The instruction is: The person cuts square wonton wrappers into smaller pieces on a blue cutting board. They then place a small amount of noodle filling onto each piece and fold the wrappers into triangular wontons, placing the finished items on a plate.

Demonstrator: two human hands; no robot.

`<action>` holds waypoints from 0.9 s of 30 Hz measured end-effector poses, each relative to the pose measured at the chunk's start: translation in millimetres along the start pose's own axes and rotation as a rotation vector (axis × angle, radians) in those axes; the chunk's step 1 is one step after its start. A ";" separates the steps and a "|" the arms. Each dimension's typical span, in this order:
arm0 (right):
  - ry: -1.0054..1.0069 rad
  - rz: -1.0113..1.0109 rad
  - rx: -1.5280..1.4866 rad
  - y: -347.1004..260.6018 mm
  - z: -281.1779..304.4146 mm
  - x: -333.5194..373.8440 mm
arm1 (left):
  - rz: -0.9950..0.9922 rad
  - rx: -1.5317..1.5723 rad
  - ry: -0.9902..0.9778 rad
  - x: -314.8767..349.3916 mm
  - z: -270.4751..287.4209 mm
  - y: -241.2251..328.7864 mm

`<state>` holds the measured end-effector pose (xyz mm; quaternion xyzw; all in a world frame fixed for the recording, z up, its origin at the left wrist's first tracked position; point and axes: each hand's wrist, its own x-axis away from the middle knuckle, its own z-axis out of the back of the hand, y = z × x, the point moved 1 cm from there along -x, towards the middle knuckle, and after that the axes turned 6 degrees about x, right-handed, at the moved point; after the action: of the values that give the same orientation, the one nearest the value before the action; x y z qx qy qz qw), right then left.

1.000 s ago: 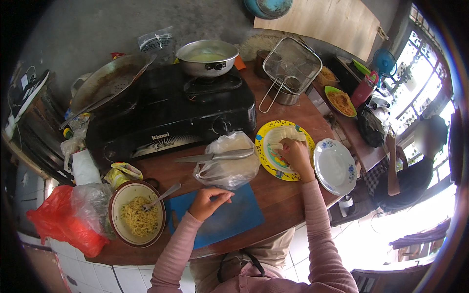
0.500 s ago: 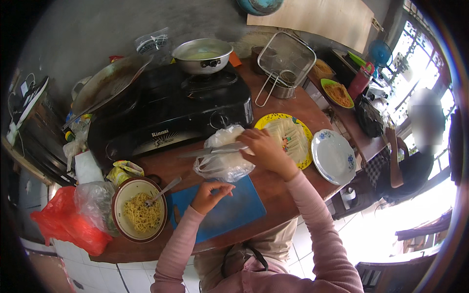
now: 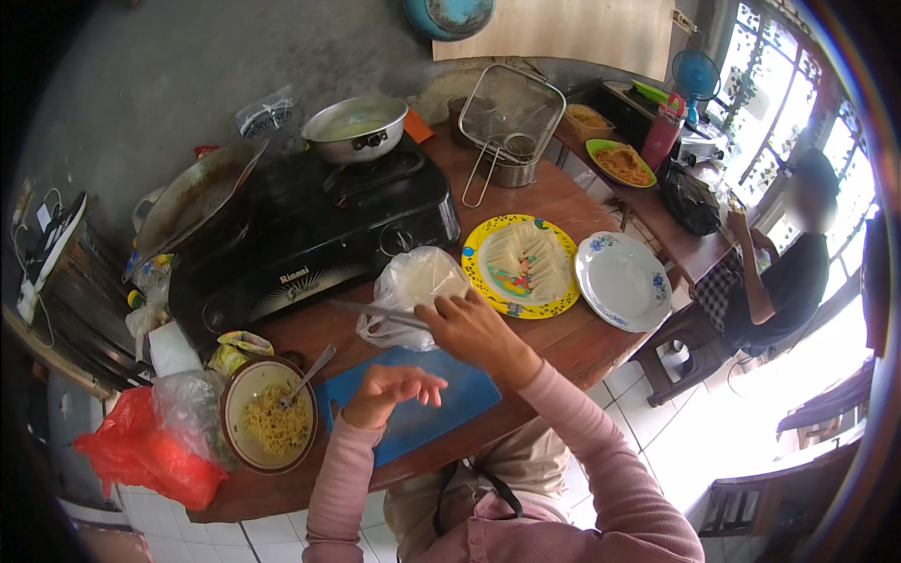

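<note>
My right hand (image 3: 477,335) is closed round a knife (image 3: 375,311), whose blade points left across the near side of a clear plastic bag (image 3: 419,279) with something pale inside. Its handle is mostly hidden in my fingers. Over the blue cutting board (image 3: 460,399), my left hand (image 3: 389,392) is open, fingers loosely bent and holding nothing. A bowl of noodles (image 3: 272,419) with a spoon (image 3: 308,377) in it stands to its left. Right of the bag, a yellow-rimmed plate (image 3: 477,281) carries pale folded strips, beside a white flowered plate (image 3: 608,281).
A black gas stove (image 3: 310,239) fills the back left, bearing a silver pot (image 3: 355,131) and a wok (image 3: 192,202). Behind the plates are a wire strainer (image 3: 516,103) and a small pot. A red plastic bag (image 3: 141,450) lies far left. Another person (image 3: 788,253) sits at right.
My right hand and the knife have come down from over the bag, toward me. My left hand has turned, its fingers more spread. The whole view has shifted slightly.
</note>
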<state>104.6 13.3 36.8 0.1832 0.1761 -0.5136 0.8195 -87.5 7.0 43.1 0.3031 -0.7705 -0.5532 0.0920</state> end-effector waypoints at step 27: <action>0.256 -0.324 -0.398 0.9 63.8 65.9 | -0.171 -1.438 0.450 -73.8 -9.9 -11.0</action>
<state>138.9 -68.2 61.1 0.0518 0.4025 -0.5658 0.7178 -19.8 38.8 51.1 0.3325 -0.1566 -0.8494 0.3788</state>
